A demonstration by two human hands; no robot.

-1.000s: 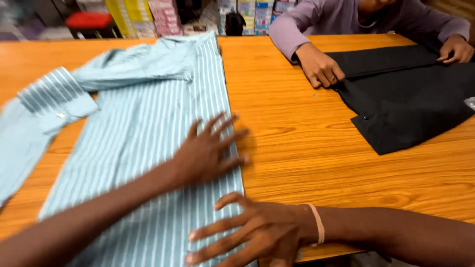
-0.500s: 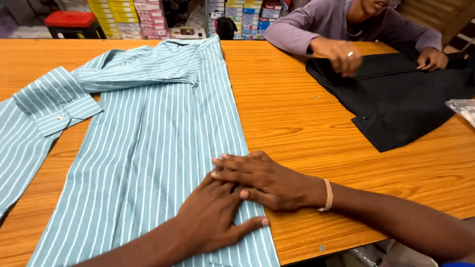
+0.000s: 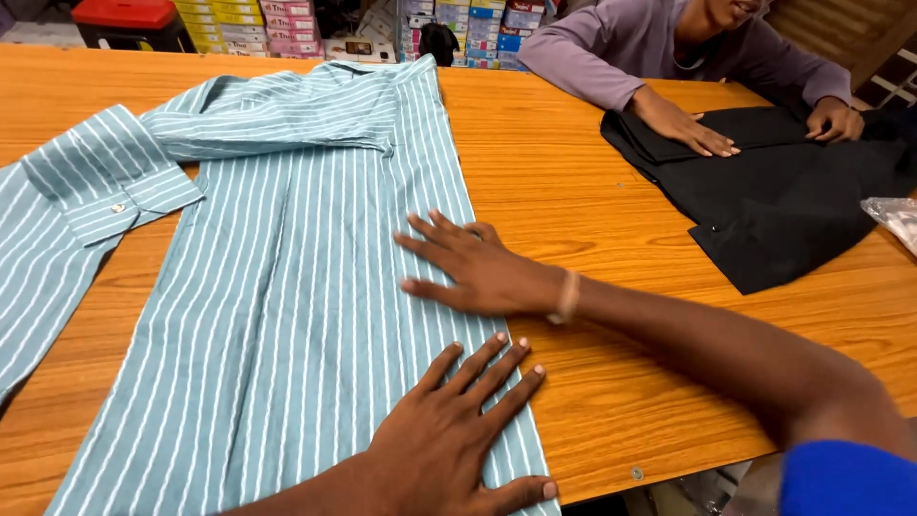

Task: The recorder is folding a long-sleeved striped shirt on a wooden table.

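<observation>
A teal shirt with white stripes [image 3: 287, 277] lies flat on the wooden table [image 3: 592, 220], its collar at the far end and one sleeve with a buttoned cuff [image 3: 110, 186] folded out to the left. My right hand [image 3: 473, 268] presses flat on the shirt's right folded edge, fingers spread, with a pale band on the wrist. Nearer to me, my left hand [image 3: 454, 430] rests flat on the same edge, fingers apart. Neither hand grips the cloth.
Across the table at the right, another person in a purple sleeve presses both hands on a folded black garment [image 3: 783, 191]. A clear plastic bag [image 3: 893, 215] shows at the right edge. Stacked coloured boxes [image 3: 468, 24] and a red stool [image 3: 124, 14] stand behind the table.
My right hand slid away from me up the shirt's right edge, separating from my left hand, which stayed low. The other person's hands came down flat on the black garment.
</observation>
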